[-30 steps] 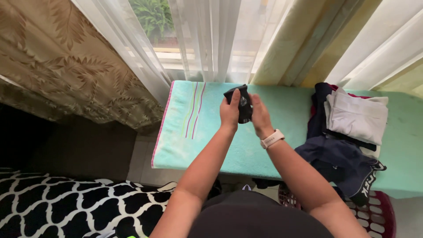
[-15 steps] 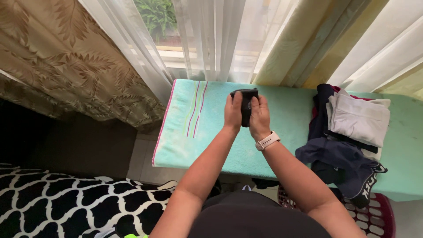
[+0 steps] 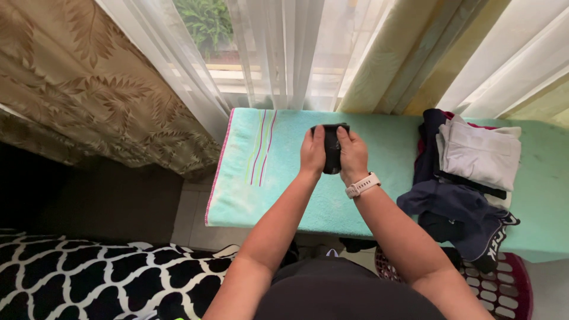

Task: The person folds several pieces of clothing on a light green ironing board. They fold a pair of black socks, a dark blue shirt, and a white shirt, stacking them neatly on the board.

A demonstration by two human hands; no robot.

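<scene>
Black cloth (image 3: 332,148) now upright (both hands)

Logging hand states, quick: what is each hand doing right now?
Left hand: closed on the small black garment.
Right hand: closed on the same small black garment.

A board draped in a turquoise towel (image 3: 278,195) carries a heap of folded clothes (image 3: 468,178) at its three o'clock end.

A towel (image 3: 261,178) is spread on the desk (image 3: 545,195); folded clothes (image 3: 468,172) are piled to its right, above a basket (image 3: 504,290).
</scene>
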